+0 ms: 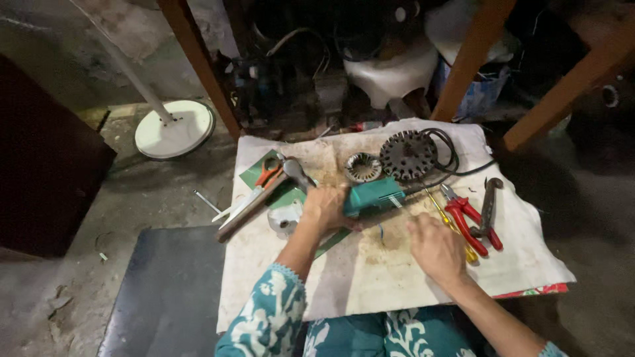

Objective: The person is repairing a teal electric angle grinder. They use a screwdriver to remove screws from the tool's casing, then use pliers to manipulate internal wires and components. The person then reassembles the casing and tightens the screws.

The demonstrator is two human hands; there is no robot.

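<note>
Your left hand (325, 206) grips the teal power tool (372, 196) at frame centre, long axis running L-R. Your right hand (435, 248), loosely curled, empty, sits lower right, nr the yellow screwdriver (451, 226).

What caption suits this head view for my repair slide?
Left hand grips a teal power tool on a stained cloth; right hand rests beside red pliers.

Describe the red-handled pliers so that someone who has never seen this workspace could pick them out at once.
Start at the stained white cloth spread over the floor, then go to its right-hand side, just beyond the right hand. The red-handled pliers lie there between a yellow-handled screwdriver and a dark metal tool; only they have bright red grips.
</note>
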